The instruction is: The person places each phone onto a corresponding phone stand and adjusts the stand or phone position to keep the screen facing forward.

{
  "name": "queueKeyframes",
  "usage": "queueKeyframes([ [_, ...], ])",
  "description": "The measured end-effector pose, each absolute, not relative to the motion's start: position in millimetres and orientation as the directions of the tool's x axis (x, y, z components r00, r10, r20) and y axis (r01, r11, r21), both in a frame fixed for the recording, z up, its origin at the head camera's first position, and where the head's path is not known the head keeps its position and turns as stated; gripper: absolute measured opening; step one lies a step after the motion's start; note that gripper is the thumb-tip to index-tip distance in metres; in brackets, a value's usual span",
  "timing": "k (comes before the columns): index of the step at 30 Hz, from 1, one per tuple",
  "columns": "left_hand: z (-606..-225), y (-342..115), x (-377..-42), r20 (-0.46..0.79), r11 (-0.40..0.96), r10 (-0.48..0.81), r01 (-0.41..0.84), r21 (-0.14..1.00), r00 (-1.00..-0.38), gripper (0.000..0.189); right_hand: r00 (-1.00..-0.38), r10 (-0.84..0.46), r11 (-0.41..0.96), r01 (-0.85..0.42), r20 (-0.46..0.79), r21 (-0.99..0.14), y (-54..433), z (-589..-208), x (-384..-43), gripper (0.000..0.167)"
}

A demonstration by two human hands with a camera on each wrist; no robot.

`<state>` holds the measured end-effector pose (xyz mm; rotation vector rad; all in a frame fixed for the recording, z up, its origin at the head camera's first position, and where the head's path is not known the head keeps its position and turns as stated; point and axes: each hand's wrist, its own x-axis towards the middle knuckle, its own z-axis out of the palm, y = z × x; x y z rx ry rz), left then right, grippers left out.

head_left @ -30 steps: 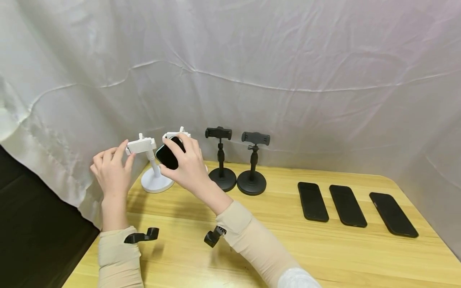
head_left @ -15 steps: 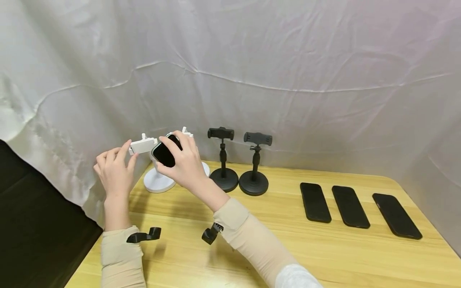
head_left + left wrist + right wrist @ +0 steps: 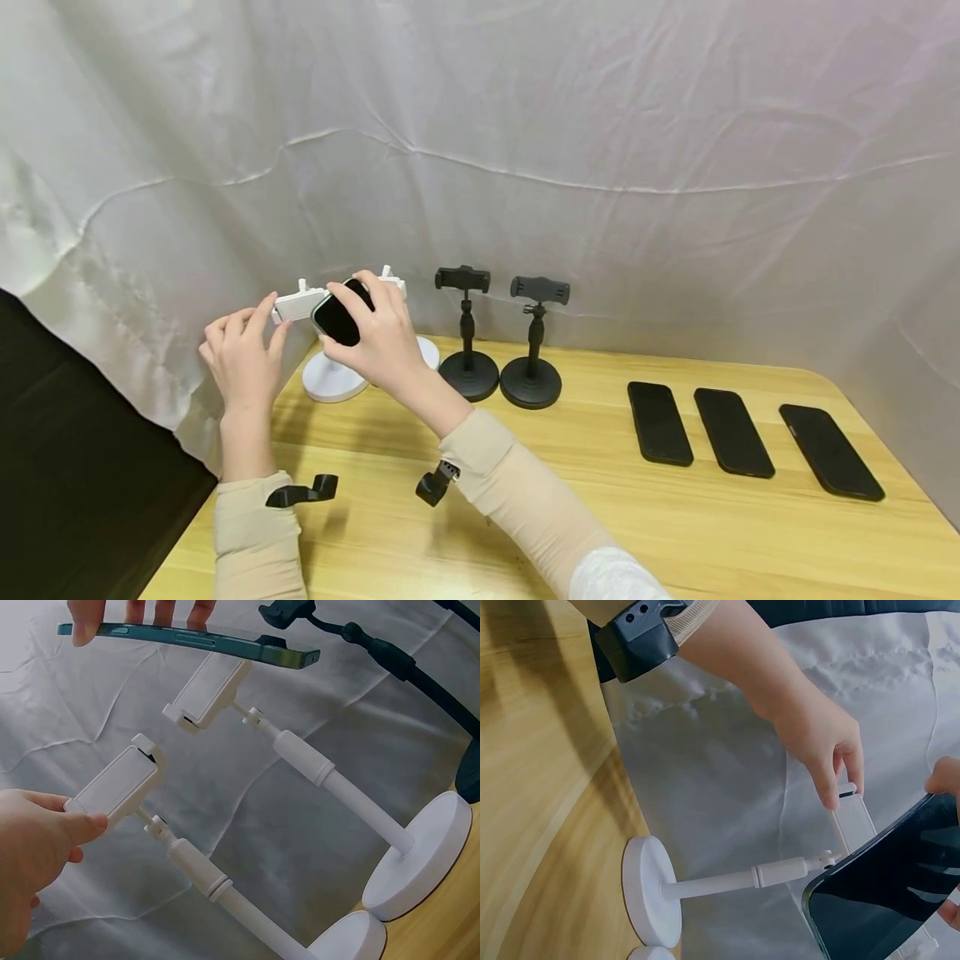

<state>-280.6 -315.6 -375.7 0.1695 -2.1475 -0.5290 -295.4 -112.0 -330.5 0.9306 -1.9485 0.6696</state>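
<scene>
One white clamp is pinched by the left hand — the right hand grips a phone, near but outside it.

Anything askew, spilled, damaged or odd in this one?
Nothing stands out. The white stands and black stands sit on the table, where three phones lie flat. No spill or damage shows. The raised phone is tilted, but the right grip holds it.

In the three views no text, label, brand, number or sign can be read, neither on the held phone nor on the white stands, the black stands or the lying phones.
</scene>
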Motion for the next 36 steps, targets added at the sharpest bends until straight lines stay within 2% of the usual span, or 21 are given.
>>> queueKeyframes([
  [24, -375.3, -313.2, -283.1, 0.724, 0.906, -0.287, 0.069, 0.418, -0.628, 0.045, -0.413, -0.343, 0.576, -0.802, 0.844, -0.158, -116.3, -327.7, -305.7, 0.055],
  [36, -372.5, -315.5, -277.3, 0.708, 0.903, -0.298, 0.052, 0.427, -0.641, 0.045, -0.394, -0.342, 0.568, -0.810, 0.853, -0.147, -127.6, -326.6, -309.3, 0.053],
])
